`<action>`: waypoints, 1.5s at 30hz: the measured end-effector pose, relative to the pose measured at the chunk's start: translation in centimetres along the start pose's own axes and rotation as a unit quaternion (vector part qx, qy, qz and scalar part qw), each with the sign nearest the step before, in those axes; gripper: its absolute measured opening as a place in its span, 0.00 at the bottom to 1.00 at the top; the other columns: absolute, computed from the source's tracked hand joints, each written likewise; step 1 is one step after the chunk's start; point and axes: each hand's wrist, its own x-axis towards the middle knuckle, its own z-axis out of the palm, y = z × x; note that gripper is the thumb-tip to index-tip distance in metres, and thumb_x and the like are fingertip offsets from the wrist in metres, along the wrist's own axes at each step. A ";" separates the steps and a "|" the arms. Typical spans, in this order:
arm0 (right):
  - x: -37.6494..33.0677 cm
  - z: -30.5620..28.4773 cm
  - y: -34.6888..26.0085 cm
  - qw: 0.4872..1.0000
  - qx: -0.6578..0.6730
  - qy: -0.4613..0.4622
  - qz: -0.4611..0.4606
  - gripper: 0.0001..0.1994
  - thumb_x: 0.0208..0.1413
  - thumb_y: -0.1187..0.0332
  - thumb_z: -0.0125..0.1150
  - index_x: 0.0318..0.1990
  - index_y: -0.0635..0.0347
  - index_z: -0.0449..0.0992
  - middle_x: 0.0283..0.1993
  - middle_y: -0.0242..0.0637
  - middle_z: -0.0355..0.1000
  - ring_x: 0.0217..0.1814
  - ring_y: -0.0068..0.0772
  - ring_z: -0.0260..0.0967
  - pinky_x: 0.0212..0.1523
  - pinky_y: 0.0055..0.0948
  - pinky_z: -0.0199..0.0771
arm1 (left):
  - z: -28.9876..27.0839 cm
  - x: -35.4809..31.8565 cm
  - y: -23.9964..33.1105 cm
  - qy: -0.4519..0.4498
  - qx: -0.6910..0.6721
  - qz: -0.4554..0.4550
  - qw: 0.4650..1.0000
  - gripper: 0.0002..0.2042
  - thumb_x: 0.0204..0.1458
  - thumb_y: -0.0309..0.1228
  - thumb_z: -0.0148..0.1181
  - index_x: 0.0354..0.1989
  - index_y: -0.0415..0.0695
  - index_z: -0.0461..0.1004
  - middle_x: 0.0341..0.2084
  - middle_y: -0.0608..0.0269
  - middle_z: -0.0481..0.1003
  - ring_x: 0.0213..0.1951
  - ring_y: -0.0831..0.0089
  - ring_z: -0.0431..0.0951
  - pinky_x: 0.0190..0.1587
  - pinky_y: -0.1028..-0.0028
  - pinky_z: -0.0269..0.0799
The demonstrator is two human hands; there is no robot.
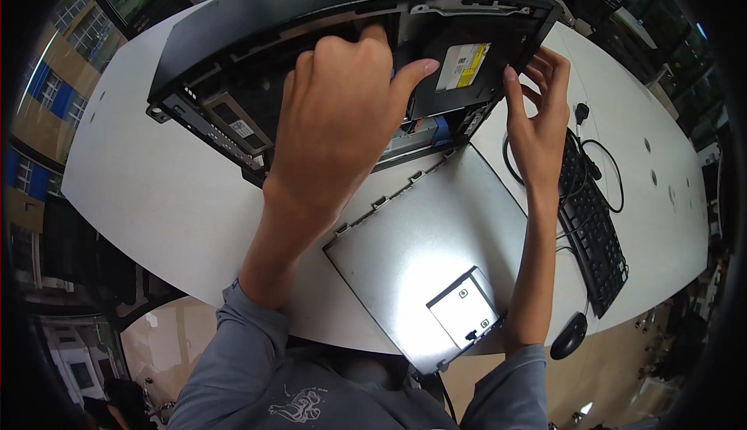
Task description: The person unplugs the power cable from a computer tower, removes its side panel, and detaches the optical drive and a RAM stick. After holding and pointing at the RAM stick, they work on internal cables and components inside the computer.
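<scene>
- Two bare hands work at an open black computer case (233, 33) that lies on its side on a white table (156, 196).
- The left hand (338, 111) reaches into the case, fingers curled over the inner frame and thumb pressed against the black disc drive (459, 64); whether it grips anything inside I cannot tell.
- The right hand (537, 111) is at the case's right edge, fingers spread, fingertips touching the drive's corner.
- The case's grey metal side panel (420, 251) lies flat on the table, just in front of the case.
- A black keyboard (595, 228) and black mouse (569, 335) sit to the right, with loose cables (607, 165) beside them.
</scene>
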 end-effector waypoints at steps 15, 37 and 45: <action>-0.2 0.3 -0.2 1.000 -0.004 0.009 0.003 0.17 0.65 0.70 0.55 0.56 0.67 0.63 0.51 0.56 0.75 0.55 0.48 0.75 0.51 0.40 0.79 | 0.4 0.3 -1.0 0.059 0.023 0.048 0.997 0.23 0.49 0.41 0.72 0.14 0.38 0.69 0.04 0.65 0.59 0.09 0.76 0.56 0.19 0.72 0.55; 0.1 -0.2 -0.4 1.000 0.023 -0.003 0.009 0.16 0.63 0.72 0.57 0.55 0.67 0.64 0.50 0.54 0.75 0.54 0.45 0.76 0.50 0.39 0.80 | 0.2 -0.4 -0.6 0.066 0.097 0.026 0.993 0.15 0.60 0.38 0.60 0.29 0.37 0.75 0.10 0.56 0.66 0.17 0.60 0.63 0.31 0.63 0.63; 0.2 -0.8 -0.1 0.999 0.035 -0.019 0.010 0.18 0.62 0.71 0.59 0.56 0.67 0.64 0.48 0.54 0.76 0.54 0.45 0.76 0.50 0.39 0.80 | 0.3 -0.1 -1.3 0.061 0.060 0.058 0.995 0.17 0.60 0.36 0.61 0.23 0.36 0.70 0.09 0.58 0.65 0.14 0.65 0.62 0.26 0.65 0.61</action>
